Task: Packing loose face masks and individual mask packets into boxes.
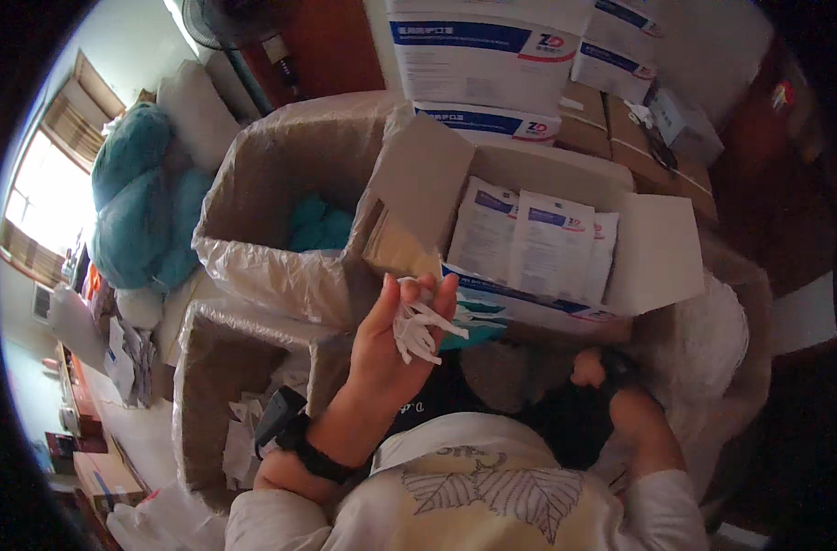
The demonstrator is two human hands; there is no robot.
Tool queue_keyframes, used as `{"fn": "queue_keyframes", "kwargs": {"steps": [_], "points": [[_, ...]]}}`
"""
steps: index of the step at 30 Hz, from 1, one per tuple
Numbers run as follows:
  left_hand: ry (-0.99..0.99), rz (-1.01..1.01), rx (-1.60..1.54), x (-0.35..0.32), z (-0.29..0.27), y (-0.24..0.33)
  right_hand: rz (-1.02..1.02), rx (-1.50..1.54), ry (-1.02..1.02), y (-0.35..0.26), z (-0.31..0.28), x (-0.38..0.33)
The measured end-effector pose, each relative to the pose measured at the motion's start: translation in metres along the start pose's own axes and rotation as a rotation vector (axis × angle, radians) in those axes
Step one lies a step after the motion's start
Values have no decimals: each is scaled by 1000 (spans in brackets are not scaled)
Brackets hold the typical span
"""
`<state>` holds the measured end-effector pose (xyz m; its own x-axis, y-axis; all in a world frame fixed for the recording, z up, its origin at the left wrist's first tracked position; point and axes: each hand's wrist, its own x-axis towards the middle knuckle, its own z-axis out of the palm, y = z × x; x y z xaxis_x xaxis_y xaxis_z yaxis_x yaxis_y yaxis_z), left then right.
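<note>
My left hand (370,342) is raised in the middle, its fingers curled round a bunch of white ear loops (416,332). Teal face masks (478,321) show just behind the fingers, apparently joined to those loops. My right hand (587,368) is low on the right, beside my dark-clad leg; its fingers are mostly hidden. Just beyond the left hand stands an open carton (659,262) with flaps spread. Inside it, white packets (551,241) with blue print stand upright. Each wrist has a dark device strapped on.
A plastic-lined box (276,275) holding teal masks (319,225) stands left of the carton. Nearer me, another lined box (198,395) contains white wrappers (244,432). White-and-blue cartons (483,64) are stacked behind. Teal bundles (134,197) are piled far left.
</note>
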<state>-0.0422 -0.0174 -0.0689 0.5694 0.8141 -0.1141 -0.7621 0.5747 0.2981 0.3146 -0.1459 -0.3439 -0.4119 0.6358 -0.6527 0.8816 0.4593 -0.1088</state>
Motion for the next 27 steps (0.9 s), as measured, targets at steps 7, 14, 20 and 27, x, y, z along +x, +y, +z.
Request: {"fn": "queue_keyframes", "kwargs": {"steps": [7, 14, 20, 27], "points": [[-42, -65, -128, -9, 0, 6, 543, 427, 126, -7, 12, 7], [-122, -124, -171, -7, -2, 5, 512, 455, -247, -1, 4, 3], [-105, -125, -180, -6, -2, 6, 519, 378, 31, -5, 29, 4], [-121, -74, -137, -4, -15, 9, 392, 305, 170, -38, -19, -14]]}}
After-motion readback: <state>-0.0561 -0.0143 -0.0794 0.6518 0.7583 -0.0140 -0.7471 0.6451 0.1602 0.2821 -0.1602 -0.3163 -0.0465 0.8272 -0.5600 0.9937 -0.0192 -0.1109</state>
